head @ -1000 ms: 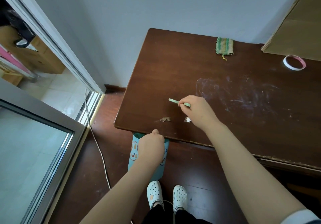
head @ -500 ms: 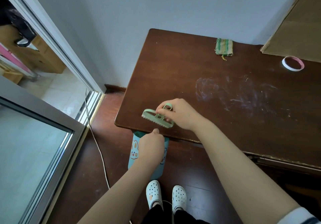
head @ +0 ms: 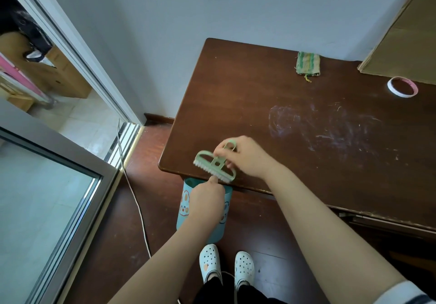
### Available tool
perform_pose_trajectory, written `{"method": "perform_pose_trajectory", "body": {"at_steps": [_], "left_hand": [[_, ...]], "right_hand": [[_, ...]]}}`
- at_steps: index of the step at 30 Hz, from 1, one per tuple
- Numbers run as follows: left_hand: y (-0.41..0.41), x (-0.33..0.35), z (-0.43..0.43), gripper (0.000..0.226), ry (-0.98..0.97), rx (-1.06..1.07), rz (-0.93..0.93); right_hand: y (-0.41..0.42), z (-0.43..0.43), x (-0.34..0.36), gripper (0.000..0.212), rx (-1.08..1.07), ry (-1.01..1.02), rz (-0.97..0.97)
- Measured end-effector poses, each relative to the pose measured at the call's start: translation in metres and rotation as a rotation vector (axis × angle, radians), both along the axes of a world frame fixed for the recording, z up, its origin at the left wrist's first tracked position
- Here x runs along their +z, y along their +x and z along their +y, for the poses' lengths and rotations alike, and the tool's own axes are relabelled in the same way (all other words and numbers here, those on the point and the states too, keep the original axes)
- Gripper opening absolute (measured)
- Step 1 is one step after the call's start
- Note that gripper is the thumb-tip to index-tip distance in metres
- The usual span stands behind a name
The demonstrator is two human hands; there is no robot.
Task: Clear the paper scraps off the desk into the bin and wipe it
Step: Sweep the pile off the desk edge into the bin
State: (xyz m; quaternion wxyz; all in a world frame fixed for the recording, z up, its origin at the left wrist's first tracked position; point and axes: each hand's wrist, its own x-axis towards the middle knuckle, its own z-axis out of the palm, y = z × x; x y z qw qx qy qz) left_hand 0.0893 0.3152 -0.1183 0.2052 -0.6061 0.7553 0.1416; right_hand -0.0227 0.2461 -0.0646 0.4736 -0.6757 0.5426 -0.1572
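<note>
The light-blue cartoon-printed bin (head: 182, 206) stands below the dark wooden desk's (head: 259, 91) near edge. The left hand (head: 207, 200) curls over its rim. Just above, the right hand (head: 247, 157) pinches the green plastic brush (head: 213, 165) by its handle, bristles on that edge.

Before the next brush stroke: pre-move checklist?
1. Brush gripped: ok, right hand holds its handle, bristles at the desk's front edge.
2. Bin under that edge: ok, left hand holds it right below the brush.
3. Scraps near the edge: cannot tell, none visible, the brush may hide some.
4. Desk wiped: not ok, white smears mid-desk.
5. Cloth available: ok, lying at the back edge.
</note>
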Motion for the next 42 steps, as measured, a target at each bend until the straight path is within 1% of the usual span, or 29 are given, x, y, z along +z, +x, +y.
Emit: {"method": "perform_pose_trajectory", "body": {"at_steps": [1, 2, 3, 4, 6, 8, 10, 12, 14, 16, 18, 21, 25, 27, 30, 32, 36, 37, 38, 40, 42], "left_hand": [[0.001, 0.001, 0.001, 0.016, 0.008, 0.007, 0.009], [0.001, 0.001, 0.001, 0.016, 0.017, 0.016, 0.016], [0.001, 0.001, 0.001, 0.016, 0.024, 0.023, 0.020], [0.000, 0.002, 0.001, 0.016, 0.027, 0.027, 0.024], [0.000, 0.003, -0.001, 0.016, 0.018, 0.035, 0.033], [0.001, 0.004, -0.003, 0.016, -0.010, 0.038, 0.034], [0.002, 0.004, -0.004, 0.016, -0.027, 0.017, 0.027], [0.003, 0.005, -0.004, 0.015, -0.024, 0.025, 0.040], [0.003, 0.005, -0.005, 0.013, -0.013, 0.032, 0.047], [0.000, 0.006, -0.006, 0.012, 0.008, 0.046, 0.052], [-0.002, 0.008, -0.008, 0.012, 0.019, 0.054, 0.037], [-0.005, 0.009, -0.013, 0.014, 0.026, 0.046, 0.007], [-0.011, 0.013, -0.025, 0.019, 0.063, 0.060, -0.029], [-0.013, 0.013, -0.028, 0.022, 0.079, 0.065, -0.045], [-0.014, 0.010, -0.029, 0.022, 0.089, 0.067, -0.055], [-0.015, 0.009, -0.030, 0.022, 0.104, 0.075, -0.065], [-0.015, 0.008, -0.035, 0.026, 0.162, 0.085, -0.071], [-0.015, 0.008, -0.036, 0.027, 0.176, 0.089, -0.070], [-0.015, 0.007, -0.036, 0.027, 0.177, 0.091, -0.066], [-0.015, 0.006, -0.036, 0.024, 0.150, 0.085, -0.055], [-0.014, 0.003, -0.039, 0.023, 0.135, 0.078, -0.042]], "right_hand": [[-0.005, -0.005, 0.001, 0.016, -0.074, -0.039, -0.016], [-0.009, -0.009, 0.001, 0.016, -0.126, -0.104, 0.020], [-0.010, -0.011, -0.001, 0.017, -0.141, -0.170, 0.096], [-0.009, -0.011, -0.003, 0.017, -0.116, -0.213, 0.183], [0.001, -0.005, -0.009, 0.018, 0.012, -0.195, 0.280], [0.012, 0.004, -0.014, 0.017, 0.092, -0.105, 0.227], [0.012, 0.007, -0.015, 0.016, 0.045, -0.013, 0.087], [0.003, 0.005, -0.013, 0.016, -0.070, 0.000, -0.006], [-0.011, 0.001, -0.011, 0.016, -0.236, -0.070, -0.052], [-0.031, -0.005, -0.008, 0.016, -0.396, -0.161, -0.058], [-0.052, -0.011, -0.007, 0.013, -0.486, -0.235, 0.017], [-0.080, -0.015, -0.013, 0.021, -0.547, -0.319, 0.220], [-0.096, -0.018, -0.024, 0.029, -0.609, -0.342, 0.395], [-0.096, -0.023, -0.029, 0.031, -0.595, -0.318, 0.486], [-0.080, -0.028, -0.034, 0.031, -0.502, -0.278, 0.589], [-0.058, -0.028, -0.034, 0.030, -0.417, -0.286, 0.557], [-0.019, -0.022, -0.032, 0.028, -0.167, -0.318, 0.393], [-0.018, -0.023, -0.030, 0.027, -0.152, -0.318, 0.343], [-0.021, -0.027, -0.026, 0.026, -0.180, -0.324, 0.293], [-0.033, -0.042, -0.022, 0.022, -0.301, -0.374, 0.230], [-0.050, -0.067, -0.021, 0.022, -0.381, -0.426, 0.282]]}}
